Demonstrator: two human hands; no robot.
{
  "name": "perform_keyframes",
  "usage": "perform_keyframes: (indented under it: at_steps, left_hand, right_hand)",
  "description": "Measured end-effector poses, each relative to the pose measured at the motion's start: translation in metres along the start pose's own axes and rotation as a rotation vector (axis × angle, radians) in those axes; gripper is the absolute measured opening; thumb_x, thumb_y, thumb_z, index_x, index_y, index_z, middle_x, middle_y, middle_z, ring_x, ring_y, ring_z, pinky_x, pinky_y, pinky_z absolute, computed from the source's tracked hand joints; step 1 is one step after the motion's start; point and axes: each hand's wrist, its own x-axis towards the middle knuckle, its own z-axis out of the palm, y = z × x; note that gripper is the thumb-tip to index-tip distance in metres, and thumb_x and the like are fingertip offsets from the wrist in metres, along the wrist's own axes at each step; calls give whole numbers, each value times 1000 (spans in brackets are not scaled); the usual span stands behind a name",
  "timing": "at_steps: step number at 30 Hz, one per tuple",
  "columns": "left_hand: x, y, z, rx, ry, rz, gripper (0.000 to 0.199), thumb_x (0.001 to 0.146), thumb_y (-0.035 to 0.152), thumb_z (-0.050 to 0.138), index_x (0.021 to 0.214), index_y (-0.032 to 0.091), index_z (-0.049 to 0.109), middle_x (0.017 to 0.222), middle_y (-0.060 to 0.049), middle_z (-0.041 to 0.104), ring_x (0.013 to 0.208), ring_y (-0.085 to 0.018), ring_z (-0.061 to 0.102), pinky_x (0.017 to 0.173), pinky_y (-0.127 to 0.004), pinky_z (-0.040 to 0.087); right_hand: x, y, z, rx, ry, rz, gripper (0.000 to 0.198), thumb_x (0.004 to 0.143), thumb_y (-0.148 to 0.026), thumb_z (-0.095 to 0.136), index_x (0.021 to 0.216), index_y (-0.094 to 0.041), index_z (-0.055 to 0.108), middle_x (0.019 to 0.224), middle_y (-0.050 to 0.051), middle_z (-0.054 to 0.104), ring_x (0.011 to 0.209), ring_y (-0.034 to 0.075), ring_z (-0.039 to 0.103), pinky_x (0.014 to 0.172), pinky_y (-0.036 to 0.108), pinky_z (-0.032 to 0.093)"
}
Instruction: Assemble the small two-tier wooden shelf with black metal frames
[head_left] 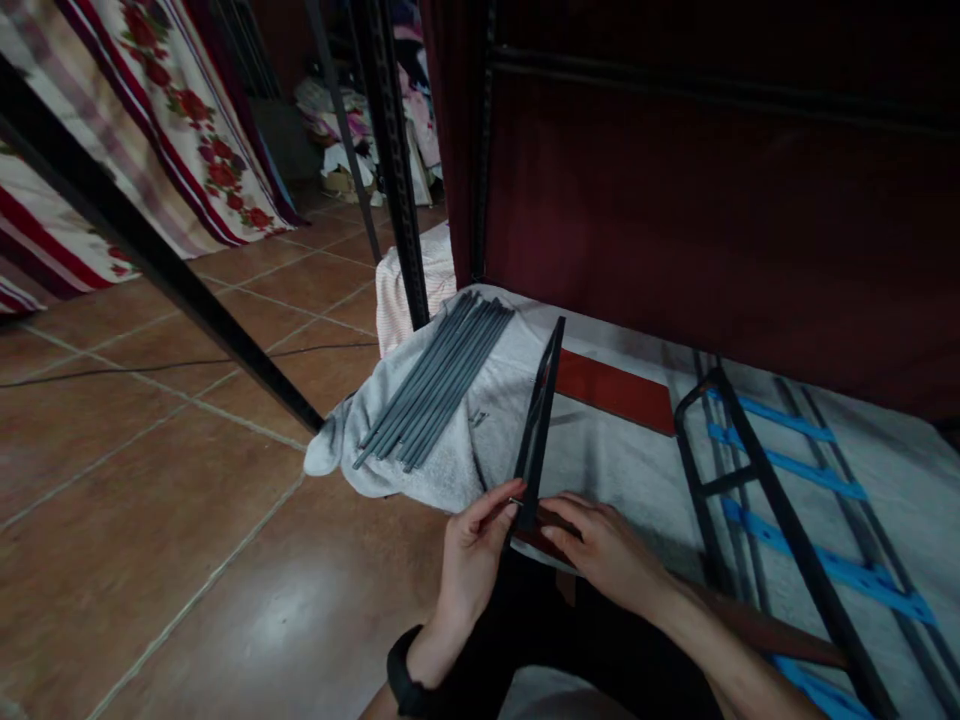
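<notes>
My left hand (476, 550), with a dark band at the wrist, pinches a small screw (516, 501) between thumb and fingertips. The screw is at the near end of a black metal frame (546, 420), on its left side. My right hand (600, 550) grips that same end from the right, its fingers bent against the bar. The frame is long and narrow and points away from me. A few tiny screws (478, 418) lie on the grey towel (502, 400) to its left.
Several grey rods (442, 380) lie bundled on the towel. At right are a red-brown board (615, 390), a larger black frame (787, 510) and blue slotted strips (795, 460). Black posts (165, 260) rise at left, and a cable (187, 367) crosses the tiled floor (225, 560).
</notes>
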Motion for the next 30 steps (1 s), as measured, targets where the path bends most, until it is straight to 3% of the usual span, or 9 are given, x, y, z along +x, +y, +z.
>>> perform_keyframes:
  at_steps: [5, 9, 12, 15, 23, 30]
  left_hand:
    - [-1, -1, 5, -60, 62, -42, 31, 86, 39, 76, 112, 23, 80, 112, -8, 81, 108, -23, 74, 103, -35, 54]
    - [2, -3, 8, -131, 158, -74, 41, 76, 40, 86, 111, 20, 78, 95, -7, 81, 88, -19, 74, 85, -29, 57]
    - [2, -1, 8, -138, 168, -135, 37, 71, 46, 89, 90, 17, 79, 75, -2, 74, 68, -13, 65, 68, -24, 52]
    - [2, 3, 5, -103, 127, -150, 38, 69, 51, 88, 77, 16, 78, 67, -1, 69, 61, -10, 57, 61, -22, 47]
    - [-1, 2, -3, -28, 35, -144, 36, 80, 48, 82, 101, 19, 82, 87, -6, 78, 76, -15, 66, 76, -25, 52]
    - [1, -3, 0, 36, 42, -80, 36, 83, 50, 78, 103, 20, 83, 91, -7, 76, 85, -18, 65, 78, -27, 51]
  right_hand:
    - [-1, 1, 3, -56, 2, 4, 34, 104, -22, 46, 132, -24, 67, 128, 6, 73, 118, 23, 69, 101, 37, 51]
    - [0, 5, 7, -78, -5, -13, 34, 105, -23, 43, 130, -24, 66, 128, 7, 72, 119, 23, 68, 102, 37, 50]
    - [0, 6, 7, -91, -1, -39, 31, 104, -21, 45, 124, -25, 68, 125, 6, 73, 117, 22, 68, 101, 36, 50]
    - [0, 4, 7, -110, 7, -43, 29, 103, -20, 45, 119, -25, 69, 122, 5, 73, 115, 22, 69, 98, 36, 51]
    - [-3, -1, 7, -179, 18, -38, 30, 106, -22, 42, 122, -26, 67, 121, 5, 73, 109, 24, 72, 90, 36, 54]
    - [-4, -7, 10, -249, 34, -29, 27, 107, -23, 44, 121, -23, 66, 116, 5, 74, 107, 23, 73, 86, 34, 54]
